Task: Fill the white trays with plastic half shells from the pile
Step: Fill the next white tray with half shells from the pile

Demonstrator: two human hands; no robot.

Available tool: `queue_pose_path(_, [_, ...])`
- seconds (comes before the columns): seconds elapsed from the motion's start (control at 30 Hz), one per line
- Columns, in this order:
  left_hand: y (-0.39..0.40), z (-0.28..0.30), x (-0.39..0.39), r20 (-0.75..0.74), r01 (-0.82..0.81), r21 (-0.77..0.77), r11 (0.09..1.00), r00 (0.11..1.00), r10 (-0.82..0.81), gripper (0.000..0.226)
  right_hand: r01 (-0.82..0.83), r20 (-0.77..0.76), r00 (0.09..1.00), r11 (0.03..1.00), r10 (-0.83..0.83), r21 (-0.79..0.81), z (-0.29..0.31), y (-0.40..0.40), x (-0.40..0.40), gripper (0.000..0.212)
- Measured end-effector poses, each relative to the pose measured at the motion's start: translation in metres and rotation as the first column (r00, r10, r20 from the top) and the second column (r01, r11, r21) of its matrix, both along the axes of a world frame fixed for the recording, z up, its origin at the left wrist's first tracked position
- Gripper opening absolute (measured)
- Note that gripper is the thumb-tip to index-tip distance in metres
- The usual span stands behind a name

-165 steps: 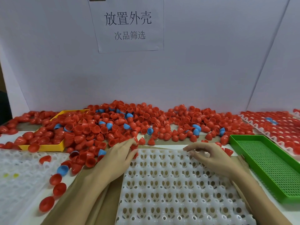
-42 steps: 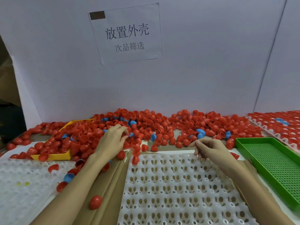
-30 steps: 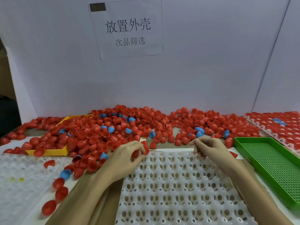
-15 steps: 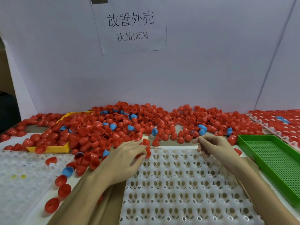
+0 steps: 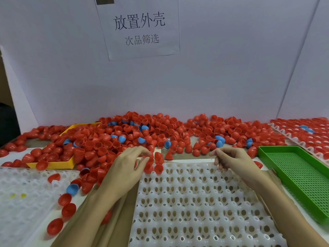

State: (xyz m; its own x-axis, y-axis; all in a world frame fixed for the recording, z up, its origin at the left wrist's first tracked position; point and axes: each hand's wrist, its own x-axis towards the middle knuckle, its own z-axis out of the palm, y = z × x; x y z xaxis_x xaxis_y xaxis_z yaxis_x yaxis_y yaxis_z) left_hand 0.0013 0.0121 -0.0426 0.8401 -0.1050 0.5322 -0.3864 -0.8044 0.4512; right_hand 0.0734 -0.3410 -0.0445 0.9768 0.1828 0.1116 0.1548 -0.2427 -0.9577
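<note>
Our left hand (image 5: 128, 168) curled around red shells (image 5: 156, 162) at the tray's (image 5: 204, 202) far edge; our right hand (image 5: 231, 157) hovered loosely curled, empty.

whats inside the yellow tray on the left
The yellow plastic tray is heaped with red plastic half shells and a blue half shell. Its floor is covered, so anything underneath cannot be seen.

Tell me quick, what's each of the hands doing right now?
Left hand: fingers curled among red half shells at the white tray corner; grip cannot be told.
Right hand: fingers curled at the tray's far edge, nothing visibly held.
</note>
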Motion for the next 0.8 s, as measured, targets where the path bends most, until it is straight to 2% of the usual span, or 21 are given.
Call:
queue_pose_path(0.07, [0.0, -0.002, 0.0, -0.019, 0.0, 0.019, 1.0, 1.0, 0.0, 0.008, -0.001, 0.0, 1.0, 1.0, 0.001, -0.004, 0.0, 0.0, 0.0, 0.028])
queue_pose_path(0.2, [-0.005, -0.006, -0.001, -0.056, 0.028, 0.087, 0.996, 0.998, -0.023, 0.011, -0.001, 0.003, 1.0, 1.0, 0.001, -0.002, 0.0, -0.001, 0.0, 0.028])
queue_pose_path(0.63, [-0.001, -0.009, -0.001, 0.071, -0.004, 0.215, 0.977, 0.997, -0.011, 0.022, -0.013, -0.004, 1.0, 1.0, 0.013, -0.017, 0.0, 0.0, 0.001, 0.028])
queue_pose_path(0.8, [-0.018, -0.01, -0.006, -0.111, 0.083, 0.259, 0.962, 0.992, -0.055, 0.052, -0.012, -0.009, 1.0, 1.0, 0.011, -0.025, 0.003, 0.001, -0.001, 0.029])
